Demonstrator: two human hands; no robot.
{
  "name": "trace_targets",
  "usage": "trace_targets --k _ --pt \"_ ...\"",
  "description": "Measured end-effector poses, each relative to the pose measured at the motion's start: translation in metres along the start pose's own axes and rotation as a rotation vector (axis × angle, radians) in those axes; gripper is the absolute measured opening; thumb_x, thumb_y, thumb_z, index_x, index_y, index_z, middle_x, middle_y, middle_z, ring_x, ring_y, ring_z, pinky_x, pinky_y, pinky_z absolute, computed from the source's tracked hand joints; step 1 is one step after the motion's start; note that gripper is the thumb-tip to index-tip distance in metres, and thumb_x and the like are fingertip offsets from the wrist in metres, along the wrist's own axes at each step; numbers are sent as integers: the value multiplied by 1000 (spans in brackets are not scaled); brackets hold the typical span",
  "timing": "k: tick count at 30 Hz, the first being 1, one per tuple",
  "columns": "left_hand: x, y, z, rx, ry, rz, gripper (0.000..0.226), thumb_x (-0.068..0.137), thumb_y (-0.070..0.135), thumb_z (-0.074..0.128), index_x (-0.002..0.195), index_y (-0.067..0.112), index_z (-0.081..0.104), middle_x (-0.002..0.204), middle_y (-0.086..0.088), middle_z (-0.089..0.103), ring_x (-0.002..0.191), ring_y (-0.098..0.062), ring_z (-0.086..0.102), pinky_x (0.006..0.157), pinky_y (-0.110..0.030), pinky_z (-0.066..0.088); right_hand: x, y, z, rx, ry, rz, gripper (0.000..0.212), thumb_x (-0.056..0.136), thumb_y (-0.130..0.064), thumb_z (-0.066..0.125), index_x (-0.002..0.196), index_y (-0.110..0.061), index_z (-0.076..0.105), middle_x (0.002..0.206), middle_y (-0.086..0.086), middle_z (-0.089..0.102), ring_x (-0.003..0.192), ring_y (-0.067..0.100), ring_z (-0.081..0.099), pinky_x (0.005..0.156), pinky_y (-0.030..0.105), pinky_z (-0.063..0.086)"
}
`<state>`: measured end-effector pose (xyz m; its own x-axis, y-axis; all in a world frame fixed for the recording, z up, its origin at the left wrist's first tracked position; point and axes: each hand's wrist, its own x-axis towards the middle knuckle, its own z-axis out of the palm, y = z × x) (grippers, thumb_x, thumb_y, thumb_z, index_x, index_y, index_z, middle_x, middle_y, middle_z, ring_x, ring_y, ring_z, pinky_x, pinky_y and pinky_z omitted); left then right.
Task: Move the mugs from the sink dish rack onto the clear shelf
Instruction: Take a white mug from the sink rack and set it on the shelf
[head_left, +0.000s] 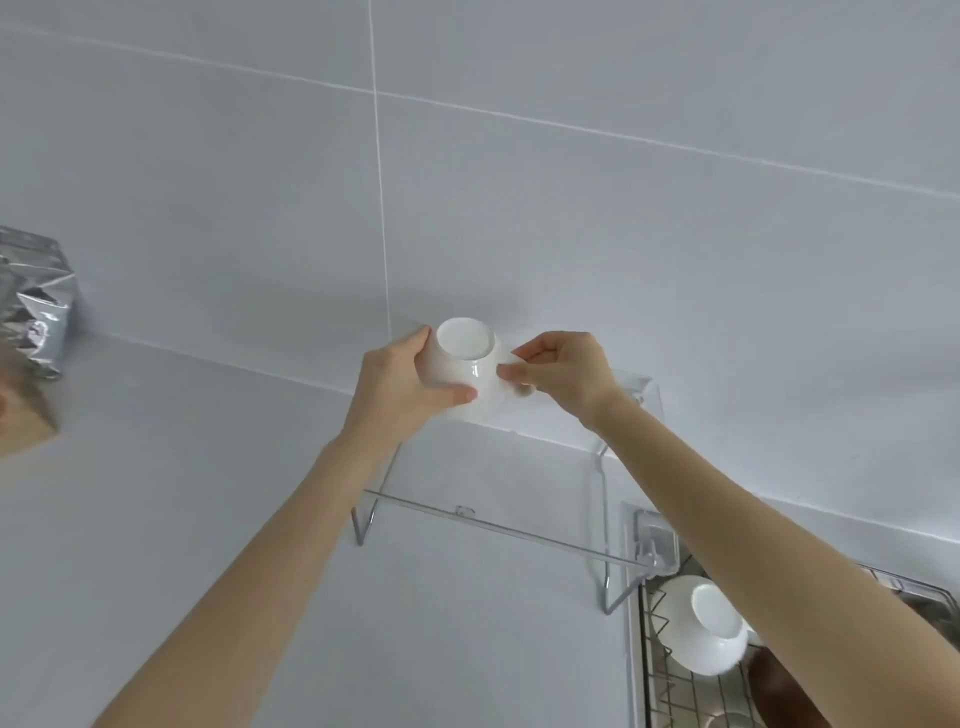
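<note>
A white mug (467, 358) is held upside down, its base facing me, above the back of the clear shelf (498, 525). My left hand (400, 384) wraps its left side with the thumb across the front. My right hand (561, 374) pinches the mug's handle on the right. A second white mug (706, 634) lies upside down in the wire dish rack (670, 691) at the lower right, partly behind my right forearm.
The shelf stands on metal legs on a pale counter against a tiled wall (467, 182). A crumpled silver foil bag (34, 301) sits at the far left. A brown object (779, 680) lies in the rack beside the second mug.
</note>
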<state>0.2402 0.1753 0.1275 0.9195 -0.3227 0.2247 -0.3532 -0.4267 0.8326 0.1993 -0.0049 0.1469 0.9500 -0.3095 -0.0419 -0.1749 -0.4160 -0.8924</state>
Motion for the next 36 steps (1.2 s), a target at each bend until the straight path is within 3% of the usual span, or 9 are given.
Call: trace_targets --k 5,9,15,19,21,24,27,30,36 --pt "22 -23 8 39 43 -69 39 54 26 84 75 14 53 62 10 50 59 -11 45 51 -15 33 34 9 16 50 -74 54 15 66 -12 78 66 -19 64 60 2 64 60 12 57 66 23 42" --pt "30 -29 17 47 58 -96 39 56 22 83 84 11 59 72 4 55 71 -19 48 60 -25 36 46 18 20 76 -81 57 16 67 -9 76 66 -19 64 62 3 63 63 14 58 66 22 43" --pt "34 -32 21 28 107 -103 46 58 23 82 98 13 63 79 5 59 75 -16 51 54 -5 38 58 20 24 108 -71 24 15 68 -6 75 69 -17 65 71 7 65 68 20 60 68 25 47" --pt "32 -33 21 39 101 -107 45 59 23 81 100 14 62 80 6 58 77 -15 50 55 -4 37 58 24 29 134 -49 14 14 68 -6 74 75 -15 66 75 6 67 70 21 61 66 19 49" --pt "31 -32 21 50 91 -105 47 60 22 81 102 14 61 85 4 60 80 -15 51 57 -8 36 56 25 30 147 -42 6 15 69 -5 73 81 -13 67 77 6 68 70 20 61 63 17 48" --pt "33 -30 25 125 68 -132 50 64 21 78 107 7 57 104 -7 64 96 -25 55 75 -25 40 55 27 28 131 -87 14 24 74 -2 68 96 -10 65 97 14 69 85 23 63 79 28 50" --pt "35 -20 31 281 51 -153 59 70 19 74 117 -1 45 124 -17 50 120 -33 44 88 -31 38 53 26 20 30 -138 27 42 78 0 62 117 -11 56 122 14 61 111 23 57 100 33 44" --pt "27 -1 37 345 39 -52 79 75 19 71 138 2 25 148 -17 29 139 -31 25 110 -39 30 41 20 0 -29 -122 5 46 81 -3 59 124 -15 50 126 12 56 113 22 54 99 33 42" --pt "-16 56 71 223 -121 196 63 78 19 67 134 15 37 144 -4 37 132 -19 36 102 -25 31 -13 9 -64 43 -50 -4 39 84 -9 54 123 -16 49 112 13 64 102 26 62 92 40 49"
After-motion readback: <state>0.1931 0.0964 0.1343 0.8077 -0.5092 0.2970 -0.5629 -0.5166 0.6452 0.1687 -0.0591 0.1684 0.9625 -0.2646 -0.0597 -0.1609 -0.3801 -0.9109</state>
